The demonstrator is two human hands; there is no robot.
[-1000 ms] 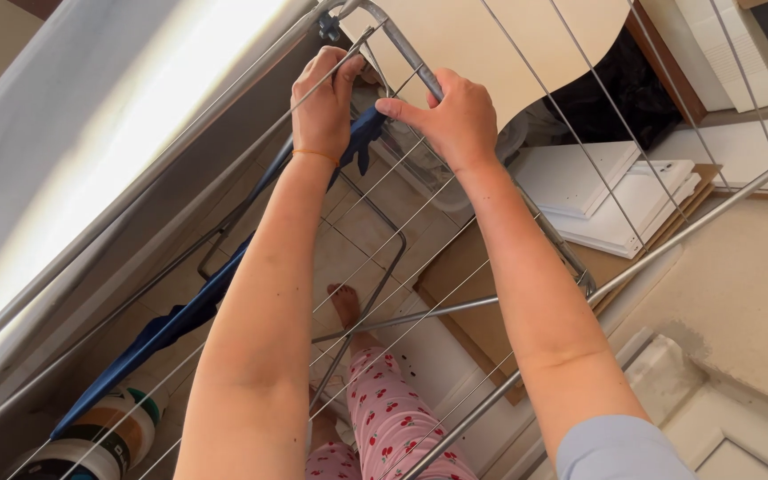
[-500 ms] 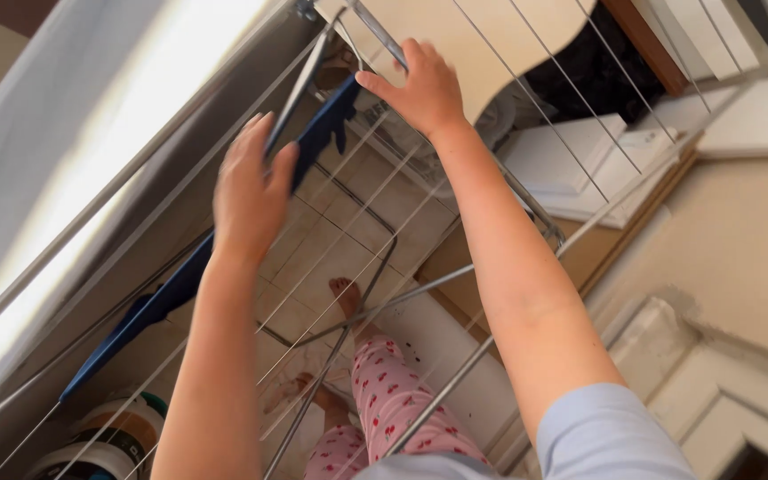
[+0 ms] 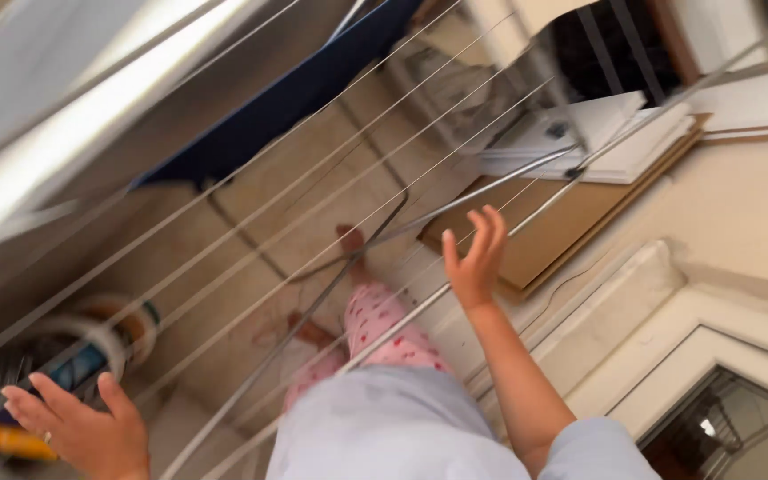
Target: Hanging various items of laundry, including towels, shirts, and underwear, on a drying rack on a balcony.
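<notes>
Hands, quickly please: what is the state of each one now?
Left hand: open, fingers spread, holding nothing.
Right hand: open, fingers spread, holding nothing, beside the drying rack rail.

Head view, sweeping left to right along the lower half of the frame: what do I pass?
Left hand, open with fingers spread → round paint tub with a white lid → pink patterned pyjama leg → right hand, open by a grey metal drying-rack bar → flat brown board on the floor → white window frame.

The head-worn camera looks steeply down, tilted, close above the drying rack (image 3: 331,222) wires.
</notes>
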